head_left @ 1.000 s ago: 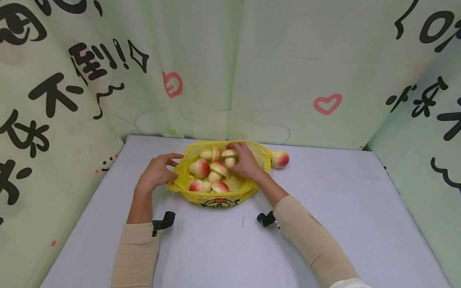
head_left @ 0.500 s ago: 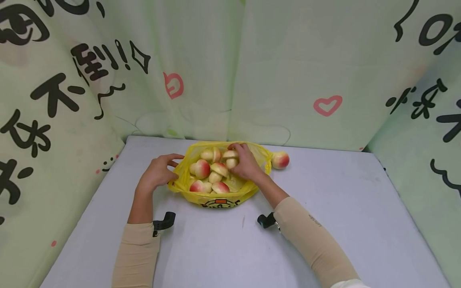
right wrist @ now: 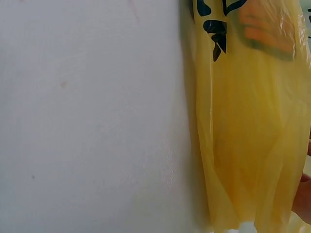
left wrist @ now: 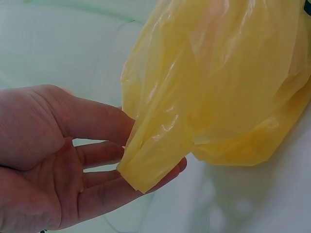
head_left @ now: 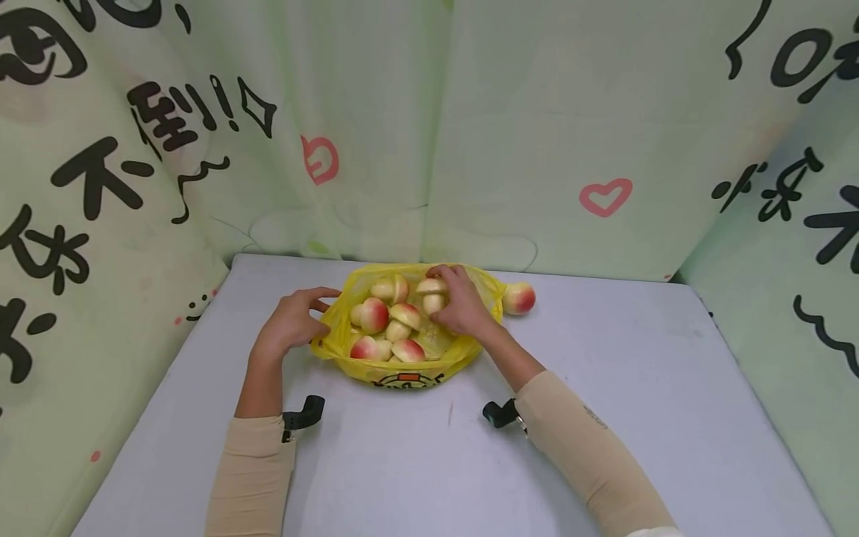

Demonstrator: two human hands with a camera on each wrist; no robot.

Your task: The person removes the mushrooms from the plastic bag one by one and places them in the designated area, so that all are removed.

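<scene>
A yellow plastic bag (head_left: 406, 371) stands wide open near the far edge of the table, several cream and red mushrooms (head_left: 373, 316) lying inside. My right hand (head_left: 459, 306) reaches over the bag's right side and grips a pale mushroom (head_left: 432, 302) between thumb and fingers. At the left rim, my left hand (head_left: 291, 321) touches the bag with fingers spread and fairly straight. In the left wrist view a loose flap of the bag (left wrist: 160, 141) hangs in front of those fingertips and hides them. The right wrist view mostly shows the bag's printed side.
One more mushroom (head_left: 519, 298) lies outside the bag, close to its right side. The white table (head_left: 403, 462) reaches back to a pale green printed curtain (head_left: 510, 134), which also encloses both sides.
The mushroom in my right hand has shifted very slightly to the right, away from the others. My left hand and the bag stay where they were.
</scene>
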